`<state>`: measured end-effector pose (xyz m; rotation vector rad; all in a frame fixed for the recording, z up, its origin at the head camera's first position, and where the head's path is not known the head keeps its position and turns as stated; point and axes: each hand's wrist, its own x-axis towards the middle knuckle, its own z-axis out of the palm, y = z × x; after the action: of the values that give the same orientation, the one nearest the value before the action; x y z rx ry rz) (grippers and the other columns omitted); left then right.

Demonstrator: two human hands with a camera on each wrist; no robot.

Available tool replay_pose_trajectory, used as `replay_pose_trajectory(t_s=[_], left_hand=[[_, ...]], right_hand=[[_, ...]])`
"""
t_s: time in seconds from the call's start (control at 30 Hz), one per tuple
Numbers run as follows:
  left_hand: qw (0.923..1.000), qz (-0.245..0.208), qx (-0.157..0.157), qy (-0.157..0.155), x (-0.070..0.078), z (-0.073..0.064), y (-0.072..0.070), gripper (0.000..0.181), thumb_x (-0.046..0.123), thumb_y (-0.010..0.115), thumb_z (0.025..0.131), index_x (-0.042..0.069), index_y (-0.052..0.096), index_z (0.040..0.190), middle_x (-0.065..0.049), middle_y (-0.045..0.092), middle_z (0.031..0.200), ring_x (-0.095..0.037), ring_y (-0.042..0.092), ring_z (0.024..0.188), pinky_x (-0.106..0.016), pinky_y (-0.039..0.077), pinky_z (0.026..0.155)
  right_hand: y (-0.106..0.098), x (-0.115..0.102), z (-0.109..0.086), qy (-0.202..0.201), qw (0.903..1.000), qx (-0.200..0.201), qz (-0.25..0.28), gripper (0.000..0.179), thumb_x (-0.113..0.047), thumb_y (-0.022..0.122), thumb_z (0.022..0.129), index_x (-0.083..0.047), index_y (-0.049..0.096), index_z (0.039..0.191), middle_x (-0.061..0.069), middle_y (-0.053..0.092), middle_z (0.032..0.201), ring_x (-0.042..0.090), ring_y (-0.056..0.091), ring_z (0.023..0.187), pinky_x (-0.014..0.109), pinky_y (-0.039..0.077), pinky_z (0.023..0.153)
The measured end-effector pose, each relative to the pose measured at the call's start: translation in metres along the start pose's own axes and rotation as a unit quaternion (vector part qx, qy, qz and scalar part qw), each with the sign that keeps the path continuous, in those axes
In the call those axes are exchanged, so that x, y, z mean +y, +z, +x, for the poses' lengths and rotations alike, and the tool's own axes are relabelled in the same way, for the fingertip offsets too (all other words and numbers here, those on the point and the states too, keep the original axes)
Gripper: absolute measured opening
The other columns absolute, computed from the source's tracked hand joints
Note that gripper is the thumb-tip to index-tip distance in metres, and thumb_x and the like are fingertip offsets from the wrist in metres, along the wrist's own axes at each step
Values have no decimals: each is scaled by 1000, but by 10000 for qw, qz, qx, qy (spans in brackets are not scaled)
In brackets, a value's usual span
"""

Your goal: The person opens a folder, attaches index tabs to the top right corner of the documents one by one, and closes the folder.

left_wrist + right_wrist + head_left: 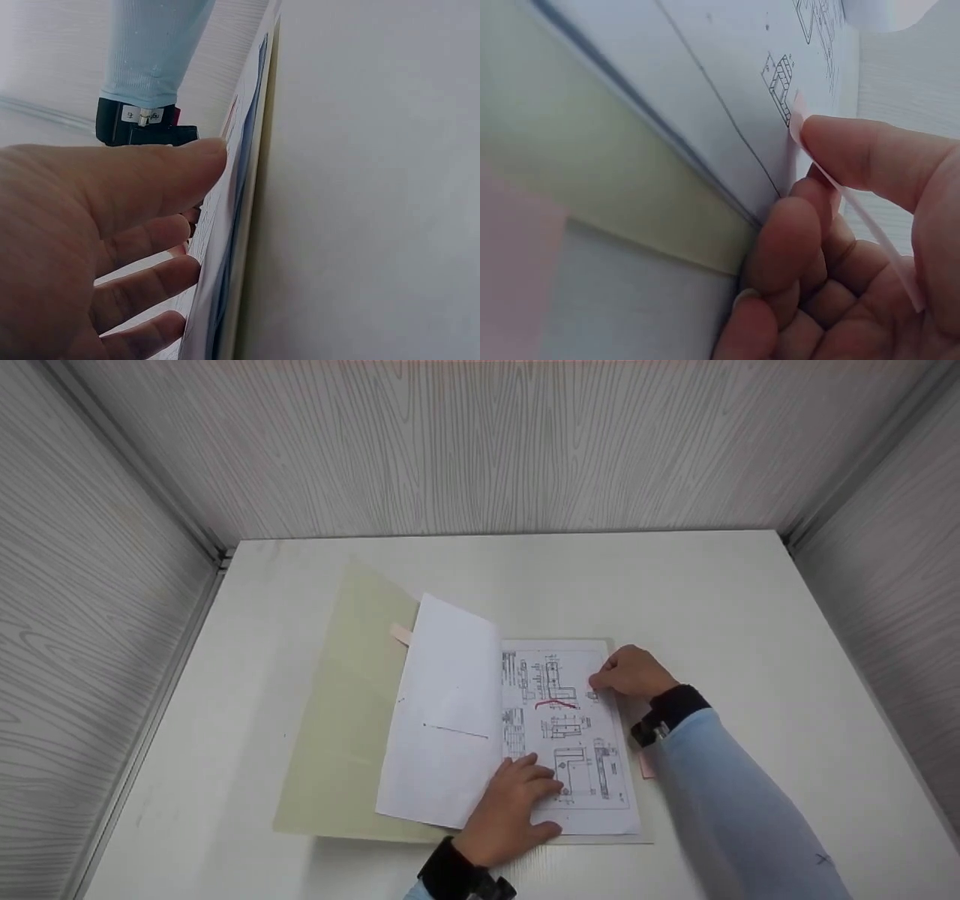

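An open pale green folder [337,720] holds a printed sheet of technical drawings [585,727] with a red pen mark on it. My right hand [637,671] is at the sheet's right edge, pinching a thin pink paper strip [870,225] between thumb and fingers. One end of the strip meets the sheet beside a small drawing. My left hand [514,810] rests with spread fingers on the sheet's lower left, next to the turned page [450,697]. In the left wrist view, the left thumb and fingers [157,277] lie along the paper stack.
A pale pink tab [401,634] sticks out past the turned page. Beside the folder's right edge lies a pink paper piece [647,765], partly under my right wrist. Wood-grain panels [480,450] border the white table [697,585] at the back and sides.
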<state>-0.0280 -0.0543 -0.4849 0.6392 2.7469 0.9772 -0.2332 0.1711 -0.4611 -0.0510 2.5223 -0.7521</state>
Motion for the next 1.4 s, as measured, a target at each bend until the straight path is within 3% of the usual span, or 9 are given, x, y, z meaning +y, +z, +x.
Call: replay_pose_trajectory(t_s=[0.4, 0.57, 0.8, 1.0, 1.23, 1.4], left_hand=[[9997, -178, -101, -138, 2, 0, -1, 47, 32, 79, 75, 22, 66, 119, 7, 56, 129, -20, 33, 138, -50, 18, 114], [9997, -169, -111, -118, 1, 1, -1, 47, 33, 79, 76, 21, 66, 120, 7, 56, 129, -20, 33, 138, -51, 18, 113], [9996, -183, -139, -166, 2, 1, -2, 48, 33, 79, 75, 22, 66, 120, 6, 57, 129, -20, 33, 138, -51, 18, 113], [9997, -174, -109, -140, 3, 1, -2, 48, 32, 80, 75, 21, 66, 120, 6, 57, 128, -21, 34, 138, -52, 19, 113], [9998, -136, -98, -105, 2, 0, -1, 47, 33, 78, 76, 21, 66, 120, 6, 57, 129, -21, 33, 138, -51, 17, 113], [9995, -206, -164, -188, 3, 1, -1, 47, 33, 78, 77, 22, 66, 120, 7, 56, 131, -20, 31, 140, -49, 16, 114]], right_hand=[[4, -2, -4, -230, 9985, 384, -313, 27, -33, 71, 83, -7, 64, 85, 7, 59, 82, 22, 54, 69, 31, 42, 57], [5, -4, -3, -21, 9986, 282, -438, 34, -40, 70, 82, -8, 61, 89, 8, 59, 82, 24, 55, 72, 33, 42, 58], [3, -4, -2, -117, 9977, 44, -661, 39, -39, 75, 79, -8, 60, 97, 9, 59, 89, 25, 54, 80, 34, 42, 65], [0, 1, -3, -147, 9987, 17, -497, 36, -36, 73, 83, -8, 59, 99, 10, 58, 92, 26, 54, 82, 34, 42, 68], [-6, 10, 0, -319, 9992, -158, -182, 25, -16, 67, 85, -5, 59, 107, 12, 57, 100, 27, 54, 88, 34, 44, 74], [-6, 5, 1, -82, 9997, -127, -168, 28, -28, 66, 86, -5, 59, 101, 11, 56, 95, 26, 52, 85, 35, 42, 71]])
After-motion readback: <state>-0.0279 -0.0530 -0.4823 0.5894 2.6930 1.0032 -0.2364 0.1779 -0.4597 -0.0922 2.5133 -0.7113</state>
